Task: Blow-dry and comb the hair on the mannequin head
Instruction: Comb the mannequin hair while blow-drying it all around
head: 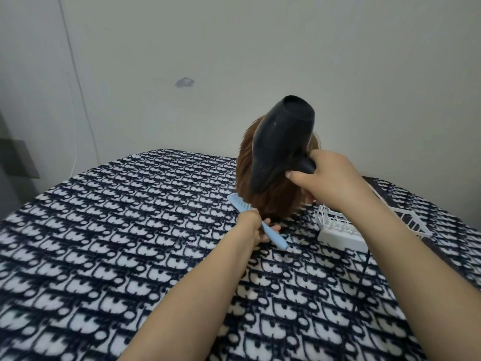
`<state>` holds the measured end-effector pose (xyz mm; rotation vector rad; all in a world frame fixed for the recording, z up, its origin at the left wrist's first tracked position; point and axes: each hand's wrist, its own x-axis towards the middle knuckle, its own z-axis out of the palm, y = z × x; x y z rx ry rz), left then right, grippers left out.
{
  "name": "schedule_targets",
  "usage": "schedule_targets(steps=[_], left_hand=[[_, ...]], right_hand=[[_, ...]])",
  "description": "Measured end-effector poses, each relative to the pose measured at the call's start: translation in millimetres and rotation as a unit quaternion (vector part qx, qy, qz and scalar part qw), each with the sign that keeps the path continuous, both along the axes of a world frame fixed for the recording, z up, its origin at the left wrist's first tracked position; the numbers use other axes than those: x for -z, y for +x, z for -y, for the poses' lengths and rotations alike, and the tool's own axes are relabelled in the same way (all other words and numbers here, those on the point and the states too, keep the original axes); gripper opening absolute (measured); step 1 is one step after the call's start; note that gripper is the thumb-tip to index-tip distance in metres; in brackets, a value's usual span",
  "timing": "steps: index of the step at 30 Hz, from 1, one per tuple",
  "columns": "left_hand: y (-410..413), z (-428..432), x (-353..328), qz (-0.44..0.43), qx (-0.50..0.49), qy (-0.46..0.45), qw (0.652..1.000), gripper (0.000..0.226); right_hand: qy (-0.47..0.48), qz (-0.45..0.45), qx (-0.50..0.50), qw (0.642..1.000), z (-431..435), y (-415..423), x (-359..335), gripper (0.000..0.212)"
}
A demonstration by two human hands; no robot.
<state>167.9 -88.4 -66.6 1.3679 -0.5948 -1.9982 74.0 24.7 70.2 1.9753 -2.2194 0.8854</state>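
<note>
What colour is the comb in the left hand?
Light blue; the comb, held by the left hand, shows in the head view.

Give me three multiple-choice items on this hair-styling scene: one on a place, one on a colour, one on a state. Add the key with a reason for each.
1. Where does the white wire rack stand relative to the mannequin's hair?
A) to its right
B) to its left
C) on top of it

2. What colour is the comb?
A) red
B) light blue
C) black

3. What is the right hand doing?
A) lying flat and empty
B) hanging loose at the side
C) gripping the hair dryer

Key:
1 A, the rack shows just right of the brown hair.
2 B, the comb held in the left hand is pale blue.
3 C, its fingers curl round the dryer's handle.
</note>
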Motion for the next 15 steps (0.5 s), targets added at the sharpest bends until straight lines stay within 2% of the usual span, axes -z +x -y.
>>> schedule_targets(steps=[2,4,7,9,11,15], left_hand=[[3,0,2,0.001,0.000,0.001,1.000,0.014],[4,1,4,-0.003,0.003,0.006,1.000,0.011],[9,3,9,-0.014,-0.016,0.022,1.000,0.021],[17,3,21,-0.011,-0.030,0.043,0.999,0.026],[25,3,28,-0.017,-0.036,0.047,0.998,0.026],[32,3,19,-0.027,-0.049,-0.026,0.998,0.020]], right_hand=[[-0.014,-0.062,0.015,0.998,0,4,-1,0.028],[-0.011,-0.065,0.013,0.998,1,7,-2,0.029],[-0.028,-0.105,0.022,0.994,2,11,-2,0.031],[-0.014,-0.067,0.007,0.998,3,14,-2,0.028],[-0.035,-0.088,0.012,0.995,5,16,0,0.030],[-0.048,-0.055,0.010,0.997,9,19,-4,0.027]])
